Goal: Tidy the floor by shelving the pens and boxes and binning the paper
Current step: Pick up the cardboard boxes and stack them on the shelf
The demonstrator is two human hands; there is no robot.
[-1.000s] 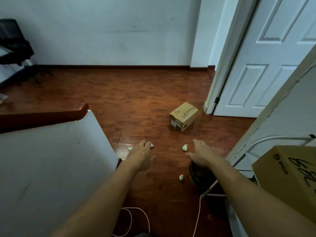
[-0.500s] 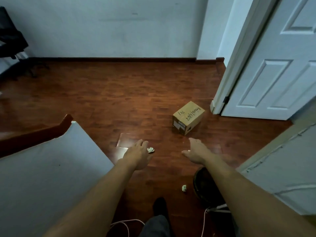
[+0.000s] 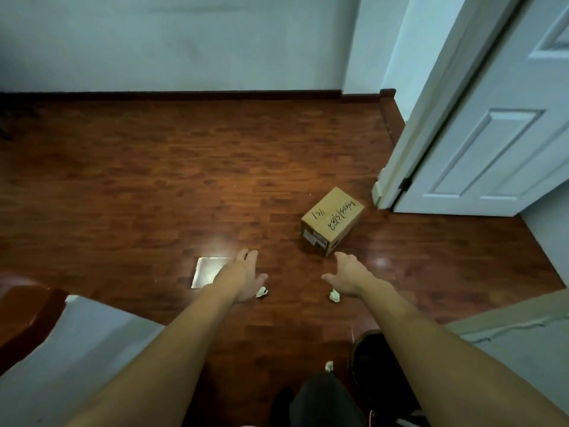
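Observation:
A small cardboard box point(image 3: 333, 224) with black handwriting on top lies on the wooden floor near the door. Both arms reach forward over the floor. My left hand point(image 3: 243, 277) has its fingers spread and holds nothing; a crumpled paper ball point(image 3: 262, 292) lies just beside its thumb. My right hand point(image 3: 349, 274), fingers straight and empty, hovers just short of the box's near corner. A second paper ball point(image 3: 334, 295) lies under that wrist. A third paper ball point(image 3: 329, 366) sits nearer me, next to a dark round bin point(image 3: 369, 352).
A white door point(image 3: 492, 134) stands ajar at the right. A white surface with a dark wooden edge point(image 3: 70, 349) fills the lower left. A pale flat sheet point(image 3: 206, 271) lies on the floor beyond my left hand. My dark-clad leg point(image 3: 323, 402) shows at the bottom.
The view has moved forward and tipped down. Both hands have stretched farther out, the right one nearing the box. The large box at the right edge has left the view.

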